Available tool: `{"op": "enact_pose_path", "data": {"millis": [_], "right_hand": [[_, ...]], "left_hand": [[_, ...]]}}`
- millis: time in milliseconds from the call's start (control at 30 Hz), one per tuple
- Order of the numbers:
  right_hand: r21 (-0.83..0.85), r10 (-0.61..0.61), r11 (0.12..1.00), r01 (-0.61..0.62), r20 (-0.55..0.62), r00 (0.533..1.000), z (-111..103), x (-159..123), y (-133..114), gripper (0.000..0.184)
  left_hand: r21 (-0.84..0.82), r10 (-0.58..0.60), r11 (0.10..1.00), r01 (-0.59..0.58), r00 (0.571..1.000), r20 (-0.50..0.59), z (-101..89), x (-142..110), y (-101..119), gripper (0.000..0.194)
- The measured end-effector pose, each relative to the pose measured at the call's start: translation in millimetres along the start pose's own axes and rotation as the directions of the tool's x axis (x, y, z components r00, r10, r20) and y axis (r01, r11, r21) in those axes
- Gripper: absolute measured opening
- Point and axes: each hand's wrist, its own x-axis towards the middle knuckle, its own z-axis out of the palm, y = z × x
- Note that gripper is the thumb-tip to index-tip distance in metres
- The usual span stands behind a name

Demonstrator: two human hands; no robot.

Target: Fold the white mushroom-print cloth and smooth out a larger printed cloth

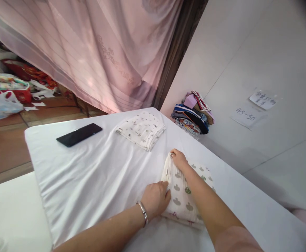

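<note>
Two hands on one folded cloth [188, 196] with grey-green printed shapes, lying near the right edge of the worktop [95, 182], toward the near end. Left hand [155, 200] presses against the cloth's left folded edge, fingers curled onto the layers; one metal bracelet [142, 211] on that wrist. Right hand [178, 158] sits at the cloth's far corner, fingertips pinching the stacked edges there; its forearm lies across the cloth. Both hands grip the fabric, neither is loose.

Count on the worktop: 2 folded cloths, 1 phone. The second folded cloth [141, 130] is white with small dark print, near the far edge and well apart from the hands. The black phone [79, 134] lies flat toward the far left corner, screen dark. The worktop is covered in a white sheet, creased in places.

Off the worktop: one pile of mixed coloured clothes [193, 113] against the wall beyond the far right corner, 2 paper notes [255, 108] stuck to the wall, one pink curtain [95, 49] behind.
</note>
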Motion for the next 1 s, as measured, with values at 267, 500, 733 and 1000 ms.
{"op": "enact_pose_path", "data": {"millis": [267, 500, 733, 1000], "right_hand": [[-0.145, -0.029, 0.989, 0.019, -0.070, 0.997, -5, -12, -8, 0.025], [-0.239, -0.103, 0.968, 0.076, -0.105, 0.989, -1, -53, -12, 0.038], [-0.298, -0.055, 0.953, 0.060, 0.026, 0.998, 8, -60, -29, 0.043], [-0.165, -0.076, 0.983, 0.082, 0.045, 0.996, -11, -110, -40, 0.044]], "left_hand": [[0.040, 0.027, 0.999, -0.026, 0.999, -0.029, 2.6, 1, -3, 0.023], [0.027, 0.027, 0.999, -0.027, 1.000, -0.004, -1.6, 0, 0, 0.023], [0.042, -0.006, 0.999, 0.006, 1.000, -0.009, -7.7, 2, 0, 0.023], [0.065, 0.018, 0.998, -0.016, 0.999, -0.028, -6.5, 3, -2, 0.022]]}}
